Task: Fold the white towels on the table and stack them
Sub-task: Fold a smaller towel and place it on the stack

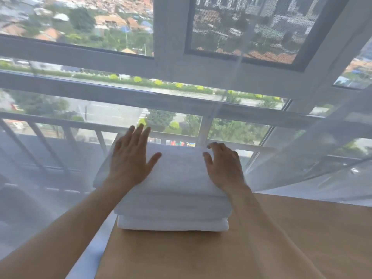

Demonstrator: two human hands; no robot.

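The stack of folded white towels (173,200) sits at the far left corner of the wooden table (261,238), at about twelve o'clock from the person, close to the table's far edge. At least two bundles show in it: a thinner folded towel at the bottom (173,223) and a thicker, wider folded mass on top, overhanging slightly toward nine o'clock.

The left hand (130,156) lies flat on the top towel at its ten o'clock corner, fingers straight and together, thumb spread toward the centre; it grips nothing and seems to be pressing or smoothing. The right hand (223,162) rests on the two o'clock side of the top, fingers loosely bent over the far edge, thumb out; whether it pinches any cloth cannot be told, though it looks more like a pat than a hold.

By this view the task appears nearly finished: the towels visible are folded and piled, and no unfolded towel shows on the part of the table in view. What seems left is squaring the top layer over the lower one.

The tabletop is smooth, light brown wood. Beyond it hangs a sheer white curtain (322,158), and behind that a large window (171,67) with a railing looks down on streets, trees and roofs far below.
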